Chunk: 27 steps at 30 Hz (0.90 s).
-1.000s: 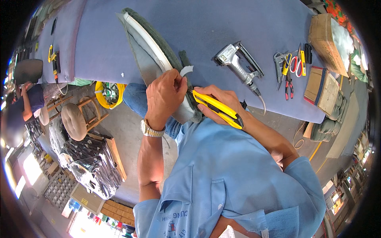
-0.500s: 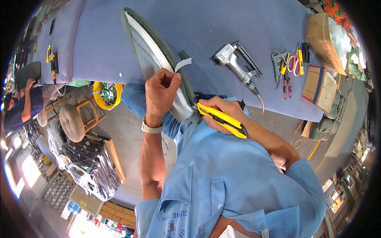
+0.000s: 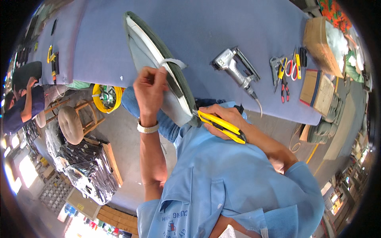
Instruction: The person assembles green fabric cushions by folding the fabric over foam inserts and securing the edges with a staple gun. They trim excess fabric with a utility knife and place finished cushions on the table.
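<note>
Padded panel [image 3: 143, 53] at 11 o'clock, low end by the shirt [image 3: 230, 170] — probably braced there for steadiness. Right hand [image 3: 224, 116]'s wrapped round a yellow cutter [image 3: 228, 130], tip near that end; left hand [image 3: 150, 93]'s half-curled at the panel — too blurry to tell if it's pinching anything. Shirt's got dark lettering [image 3: 181, 214]; staple gun [image 3: 227, 61], 1 o'clock, has tiny markings.

A silver staple gun [image 3: 233, 65] lies on the blue-covered table [image 3: 262, 23], its hose [image 3: 260, 106] hanging over the edge. To its right are 1 pair of scissors [image 3: 291, 70] with red and white handles and 1 pair of pliers [image 3: 285, 90] with red grips. Beyond them stands a cardboard box [image 3: 313, 47] with white stuffing [image 3: 335, 44]. At left are a yellow basket [image 3: 118, 97], a stool [image 3: 71, 125] with a beige round cushion, plastic-wrapped dark pieces [image 3: 95, 170] and 1 co-worker [image 3: 29, 104] in dark clothing.
</note>
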{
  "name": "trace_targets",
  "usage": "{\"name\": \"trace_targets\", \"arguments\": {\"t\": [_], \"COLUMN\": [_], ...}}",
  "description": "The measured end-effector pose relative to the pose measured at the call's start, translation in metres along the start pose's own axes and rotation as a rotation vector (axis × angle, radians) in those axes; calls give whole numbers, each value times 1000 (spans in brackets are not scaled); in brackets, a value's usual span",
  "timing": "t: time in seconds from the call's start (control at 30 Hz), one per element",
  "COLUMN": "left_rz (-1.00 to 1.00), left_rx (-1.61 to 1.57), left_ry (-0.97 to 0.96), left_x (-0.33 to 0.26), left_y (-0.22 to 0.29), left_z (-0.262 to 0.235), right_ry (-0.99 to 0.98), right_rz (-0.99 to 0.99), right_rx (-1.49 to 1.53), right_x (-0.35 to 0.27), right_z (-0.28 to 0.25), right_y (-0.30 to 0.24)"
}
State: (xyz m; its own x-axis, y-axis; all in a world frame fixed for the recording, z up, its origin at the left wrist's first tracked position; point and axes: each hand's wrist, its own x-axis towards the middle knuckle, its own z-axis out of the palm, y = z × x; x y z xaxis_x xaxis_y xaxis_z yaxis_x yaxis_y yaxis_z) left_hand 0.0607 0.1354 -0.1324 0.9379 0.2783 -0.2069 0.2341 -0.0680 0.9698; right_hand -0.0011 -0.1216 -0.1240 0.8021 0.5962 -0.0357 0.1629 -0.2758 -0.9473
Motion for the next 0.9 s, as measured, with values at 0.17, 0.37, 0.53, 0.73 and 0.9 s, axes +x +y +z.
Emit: {"name": "trace_targets", "arguments": {"t": [0.17, 0.37, 0.53, 0.73, 0.9], "left_rz": [253, 307, 344, 249, 107], "left_rx": [515, 477, 355, 11, -599], "left_ry": [-80, -51, 34, 93, -125], "left_x": [-6, -9, -8, -18, -35], "left_y": [2, -3, -20, -55, -57], "left_z": [17, 13, 6, -4, 12], "right_ry": [218, 152, 338, 58, 79], "right_rz": [-61, 639, 514, 224, 184], "right_rx": [34, -927, -632, 2, 1], "right_x": [17, 54, 62, 150, 213], "right_z": [-36, -154, -196, -55, 21], "right_y": [-9, 91, 105, 67, 31]}}
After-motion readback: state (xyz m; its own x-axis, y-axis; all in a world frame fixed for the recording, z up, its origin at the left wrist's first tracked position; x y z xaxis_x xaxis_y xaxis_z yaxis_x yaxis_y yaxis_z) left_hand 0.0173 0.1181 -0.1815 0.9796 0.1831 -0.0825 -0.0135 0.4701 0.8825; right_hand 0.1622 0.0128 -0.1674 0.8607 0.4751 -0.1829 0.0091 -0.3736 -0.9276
